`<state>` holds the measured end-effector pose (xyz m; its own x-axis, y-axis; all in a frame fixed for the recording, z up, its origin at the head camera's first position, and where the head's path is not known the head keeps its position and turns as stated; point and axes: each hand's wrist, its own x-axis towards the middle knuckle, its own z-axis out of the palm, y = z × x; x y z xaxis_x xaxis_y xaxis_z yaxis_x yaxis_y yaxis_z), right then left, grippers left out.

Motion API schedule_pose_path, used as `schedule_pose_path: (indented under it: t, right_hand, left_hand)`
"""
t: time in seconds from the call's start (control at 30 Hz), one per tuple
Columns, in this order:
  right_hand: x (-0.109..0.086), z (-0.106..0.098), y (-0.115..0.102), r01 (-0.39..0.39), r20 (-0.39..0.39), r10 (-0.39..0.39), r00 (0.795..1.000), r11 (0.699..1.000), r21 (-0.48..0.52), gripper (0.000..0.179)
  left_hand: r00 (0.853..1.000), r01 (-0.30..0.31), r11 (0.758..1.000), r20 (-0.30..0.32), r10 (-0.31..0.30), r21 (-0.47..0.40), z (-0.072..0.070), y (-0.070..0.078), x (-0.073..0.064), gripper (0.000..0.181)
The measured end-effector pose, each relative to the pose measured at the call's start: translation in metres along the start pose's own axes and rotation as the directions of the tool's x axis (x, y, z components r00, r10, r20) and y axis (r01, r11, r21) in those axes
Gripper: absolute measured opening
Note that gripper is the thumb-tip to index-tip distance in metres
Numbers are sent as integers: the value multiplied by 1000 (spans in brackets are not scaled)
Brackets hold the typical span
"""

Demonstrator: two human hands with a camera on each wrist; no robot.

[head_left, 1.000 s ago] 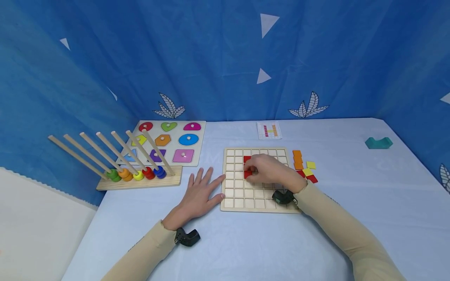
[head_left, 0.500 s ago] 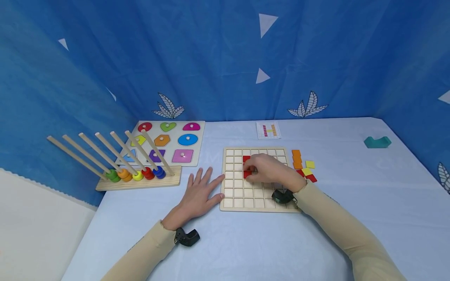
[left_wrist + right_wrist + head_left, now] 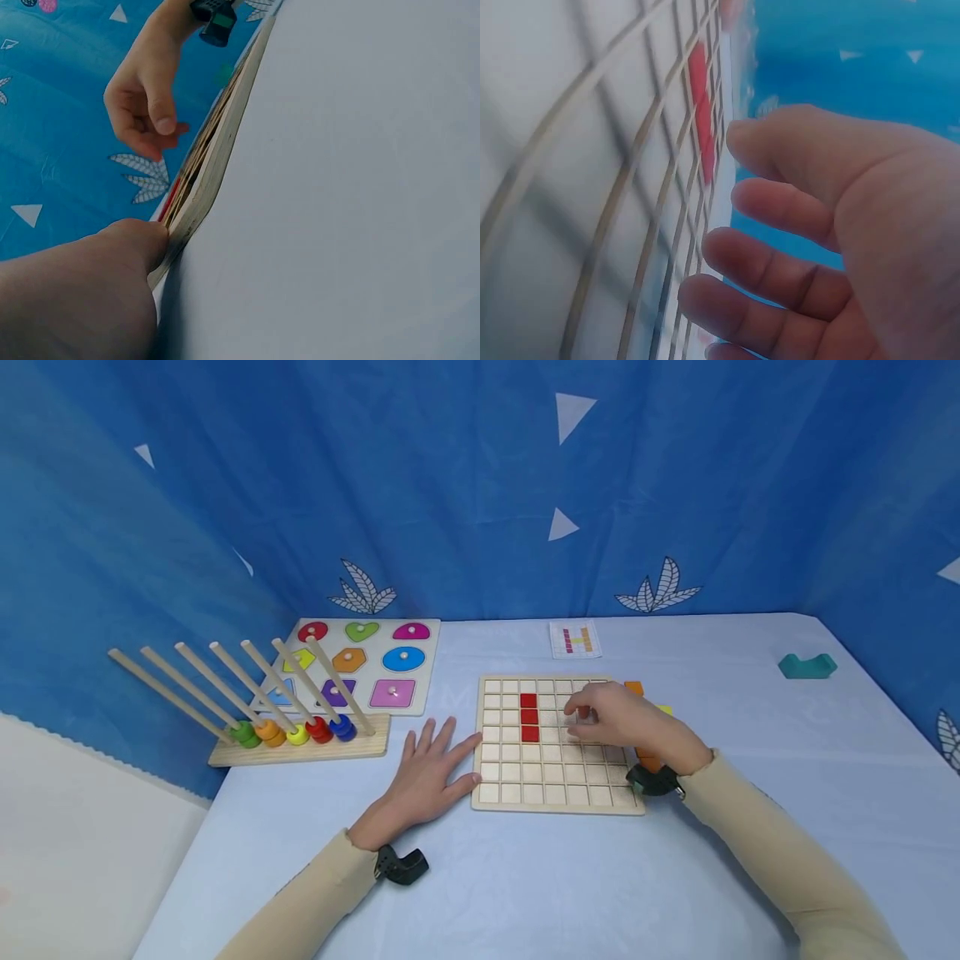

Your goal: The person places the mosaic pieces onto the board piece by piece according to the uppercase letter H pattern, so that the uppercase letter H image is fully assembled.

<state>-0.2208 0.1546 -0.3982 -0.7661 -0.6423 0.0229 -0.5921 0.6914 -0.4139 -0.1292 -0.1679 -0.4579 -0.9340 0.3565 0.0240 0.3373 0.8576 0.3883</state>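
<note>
A wooden grid board (image 3: 510, 774) lies on the pale tablecloth, with a column of three red square tiles (image 3: 529, 717) set in its cells. My left hand (image 3: 426, 781) rests on the cloth with fingers spread, its index finger and thumb against the board's left edge; the left wrist view shows the thumb (image 3: 139, 240) at that edge. Over the board's right side is my right hand (image 3: 618, 717). Its fingers are loosely bent and, in the right wrist view, the gap between thumb (image 3: 761, 146) and fingers (image 3: 735, 300) holds nothing. Orange tiles (image 3: 633, 687) and a yellow tile (image 3: 665, 709) are partly hidden behind this hand.
Behind the board lies a small pattern card (image 3: 575, 640). To the left stand a counting rack (image 3: 371, 746) with tall slanted pegs and coloured rings, and a knobbed shape puzzle (image 3: 431, 652). A teal curved piece (image 3: 807, 667) sits far right, and a blue curtain (image 3: 465, 527) hangs behind.
My right hand has left the red tiles and moved right, toward the loose tiles. Three red tiles now show in full in the column. My left hand has stayed in place.
</note>
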Motion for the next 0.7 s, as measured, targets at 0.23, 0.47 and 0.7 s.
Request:
schedule_pose_path:
  t: [0.23,0.47,0.7]
  right_hand:
    - [-35,-17,26,-125,-1,125,992,992,-18,23]
    - [-56,-22,37,-211,1,211,977,977,14,26]
    - [-64,-20,42,-233,7,233,972,972,36,26]
  left_hand:
    - [1000,-3,1000,-3,3,7,1,-1,0,61]
    - [1000,-10,1000,-6,10,4,0,-1,0,61]
    - [1000,-11,1000,-8,11,-3,0,0,0,61]
